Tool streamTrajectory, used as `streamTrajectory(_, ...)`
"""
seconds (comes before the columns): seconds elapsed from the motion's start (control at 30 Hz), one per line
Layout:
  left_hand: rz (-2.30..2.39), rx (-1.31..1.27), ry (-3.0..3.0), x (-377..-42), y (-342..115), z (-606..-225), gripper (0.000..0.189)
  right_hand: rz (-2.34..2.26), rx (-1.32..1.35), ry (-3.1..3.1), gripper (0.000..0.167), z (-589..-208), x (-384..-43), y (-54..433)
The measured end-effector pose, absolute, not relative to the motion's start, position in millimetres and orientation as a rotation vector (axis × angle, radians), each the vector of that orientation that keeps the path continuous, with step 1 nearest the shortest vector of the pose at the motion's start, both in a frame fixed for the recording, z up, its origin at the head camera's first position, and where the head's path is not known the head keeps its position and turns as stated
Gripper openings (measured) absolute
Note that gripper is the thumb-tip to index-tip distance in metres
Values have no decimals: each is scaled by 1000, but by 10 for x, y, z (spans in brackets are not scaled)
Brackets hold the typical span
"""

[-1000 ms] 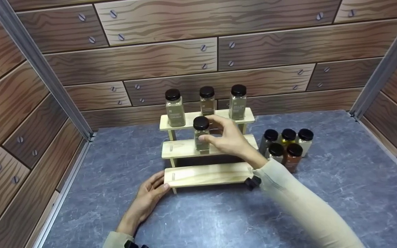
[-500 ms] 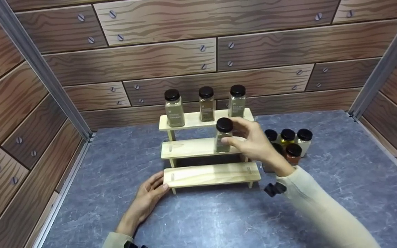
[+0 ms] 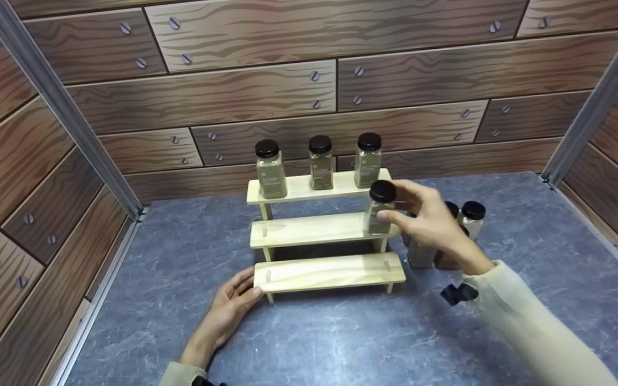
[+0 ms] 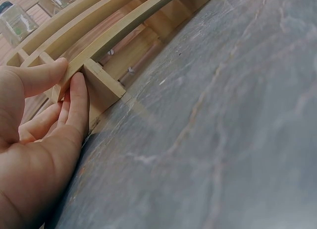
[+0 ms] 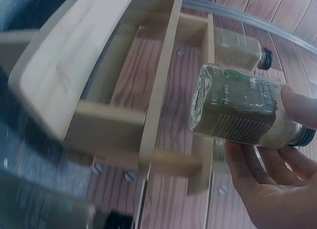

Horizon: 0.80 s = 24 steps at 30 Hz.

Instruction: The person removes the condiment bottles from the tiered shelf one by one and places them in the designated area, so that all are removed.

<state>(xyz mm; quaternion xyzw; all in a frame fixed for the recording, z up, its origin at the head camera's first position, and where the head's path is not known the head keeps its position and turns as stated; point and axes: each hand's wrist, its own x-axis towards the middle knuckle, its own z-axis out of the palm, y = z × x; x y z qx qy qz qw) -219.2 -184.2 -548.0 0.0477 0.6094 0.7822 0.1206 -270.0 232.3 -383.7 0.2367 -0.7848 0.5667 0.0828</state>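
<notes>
While the left hand (image 3: pixel 229 305) pinched the near left corner of the wooden rack (image 3: pixel 330 272), the right hand (image 3: pixel 433 219) — well apart from it — gripped a black-capped jar (image 3: pixel 376 207) just above the right end of the middle tier (image 3: pixel 309 229). Three more jars (image 3: pixel 322 170) stood along the top tier (image 3: pixel 297 185).

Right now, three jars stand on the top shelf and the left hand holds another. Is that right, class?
Wrong hand: the head view shows the right hand holding the fourth jar; the left hand grips the bottom shelf. The rest stands.
</notes>
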Motion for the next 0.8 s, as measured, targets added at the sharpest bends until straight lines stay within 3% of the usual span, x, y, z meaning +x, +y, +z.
streamTrajectory(0.8,2296,141,1760,-2189,-1848,-5474,75,1598,574,-2307,53,-3756,-2622,3162)
